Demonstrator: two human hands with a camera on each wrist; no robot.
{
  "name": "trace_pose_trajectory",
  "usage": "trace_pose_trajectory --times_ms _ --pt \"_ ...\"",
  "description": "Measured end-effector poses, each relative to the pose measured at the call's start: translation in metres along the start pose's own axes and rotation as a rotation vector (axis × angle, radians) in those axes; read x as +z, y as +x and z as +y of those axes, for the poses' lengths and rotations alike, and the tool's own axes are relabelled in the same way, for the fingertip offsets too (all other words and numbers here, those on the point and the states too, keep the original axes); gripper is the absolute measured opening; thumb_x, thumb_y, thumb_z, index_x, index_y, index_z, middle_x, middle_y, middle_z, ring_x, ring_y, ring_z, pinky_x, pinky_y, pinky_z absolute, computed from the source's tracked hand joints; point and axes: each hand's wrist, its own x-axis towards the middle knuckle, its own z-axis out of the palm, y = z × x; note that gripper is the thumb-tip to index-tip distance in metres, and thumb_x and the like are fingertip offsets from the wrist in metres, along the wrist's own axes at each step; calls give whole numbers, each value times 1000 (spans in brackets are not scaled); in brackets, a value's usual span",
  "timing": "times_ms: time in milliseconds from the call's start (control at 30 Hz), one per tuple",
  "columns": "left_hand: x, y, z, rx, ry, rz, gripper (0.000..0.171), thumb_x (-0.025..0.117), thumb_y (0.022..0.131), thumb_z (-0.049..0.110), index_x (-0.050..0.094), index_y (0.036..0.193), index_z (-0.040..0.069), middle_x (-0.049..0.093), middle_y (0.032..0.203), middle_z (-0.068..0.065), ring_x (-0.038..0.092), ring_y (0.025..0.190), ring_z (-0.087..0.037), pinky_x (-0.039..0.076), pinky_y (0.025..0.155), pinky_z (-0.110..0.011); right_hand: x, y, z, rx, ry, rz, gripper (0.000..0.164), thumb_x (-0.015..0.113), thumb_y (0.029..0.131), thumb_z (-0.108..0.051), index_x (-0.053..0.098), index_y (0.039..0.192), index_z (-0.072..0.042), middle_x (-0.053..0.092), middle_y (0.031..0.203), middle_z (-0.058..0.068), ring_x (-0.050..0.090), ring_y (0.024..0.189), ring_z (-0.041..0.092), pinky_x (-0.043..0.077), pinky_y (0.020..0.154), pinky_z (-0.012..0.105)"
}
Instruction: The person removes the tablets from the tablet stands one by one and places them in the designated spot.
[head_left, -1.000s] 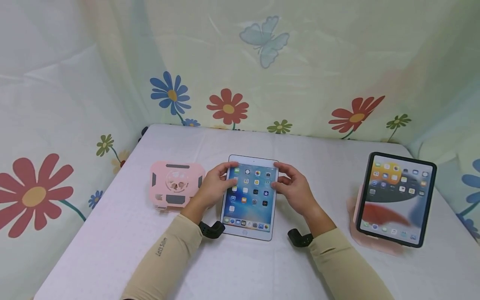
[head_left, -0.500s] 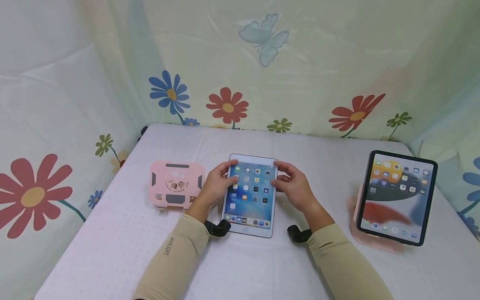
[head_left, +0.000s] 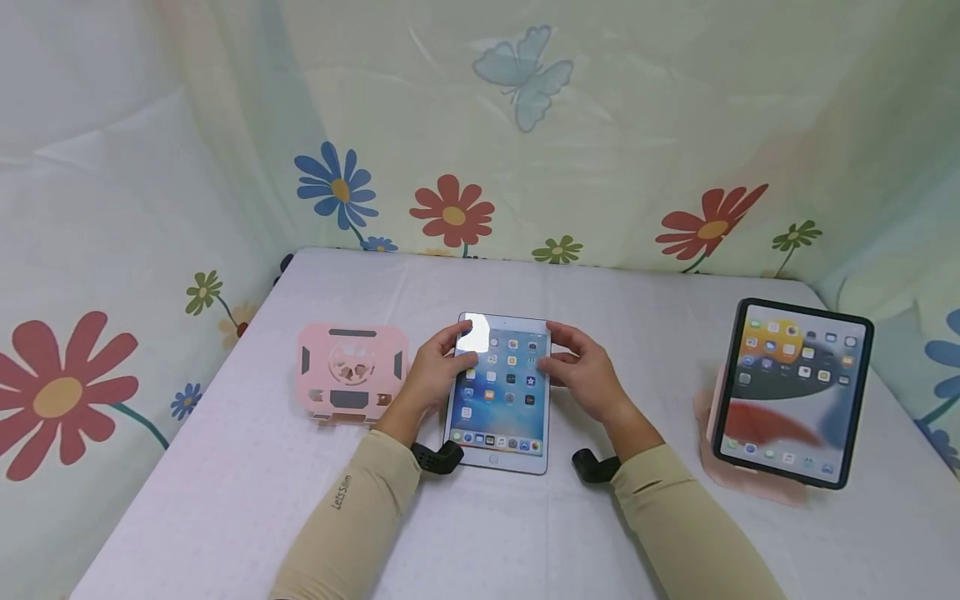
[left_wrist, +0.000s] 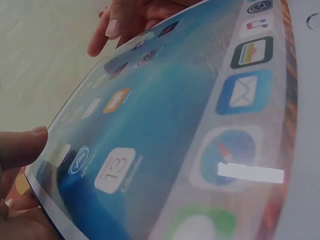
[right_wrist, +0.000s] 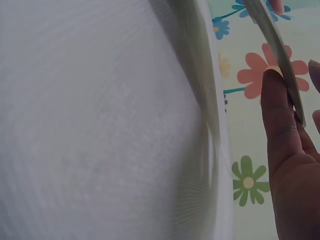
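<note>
A white-framed tablet [head_left: 501, 408] with a lit home screen is at the centre of the head view, its top edge toward the back. My left hand [head_left: 433, 367] grips its upper left edge, thumb over the front. On the opposite edge, my right hand [head_left: 588, 371] holds it the same way. The left wrist view shows the tablet's screen [left_wrist: 165, 115] close up, my left thumb [left_wrist: 22, 147] at its border and right fingers [left_wrist: 117, 22] beyond. Seen edge-on in the right wrist view, the tablet [right_wrist: 280, 55] is tilted above the white cloth, with my right hand [right_wrist: 295, 175] at it.
Left of the hands stands a pink tablet stand [head_left: 351, 367] with grey pads. A larger black-framed tablet [head_left: 795, 392] leans on another pink stand [head_left: 750, 483] at the right. White cloth covers the table [head_left: 225, 500]; a flowered curtain [head_left: 615, 167] hangs behind.
A bright glare has appeared on the tablet screen's upper left corner, as its tilt shifts slightly. My left forearm has moved a little to the right. Both hands keep their hold.
</note>
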Motion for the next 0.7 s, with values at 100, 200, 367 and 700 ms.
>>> trace_pose_trajectory --times_ms 100,200,367,700 --pt "0 0 -1 16 5 4 53 66 95 3 53 146 14 43 154 -10 48 135 -30 42 107 -41 0 -1 1 1 -14 4 62 67 95 -8 42 152 -10 48 147 16 64 113 32 57 85 34" --pt "0 0 -2 24 10 8 52 68 95 7 54 145 12 44 153 -11 46 137 -28 40 109 -39 -1 -1 2 0 -19 8 62 66 96 -9 40 153 -8 48 148 19 62 118 34 56 88 36" --pt "0 0 0 29 28 -1 53 69 96 13 52 146 14 44 153 -10 44 138 -26 38 111 -39 -1 -2 2 22 -9 -3 63 66 97 -10 37 153 -5 45 150 20 57 125 35 51 94 40" --pt "-1 2 0 27 159 -60 56 65 99 21 45 152 24 29 162 -6 27 148 -25 26 117 -41 3 -5 -1 93 -106 -48 70 69 96 -18 34 156 -8 39 155 17 48 134 33 43 104 43"
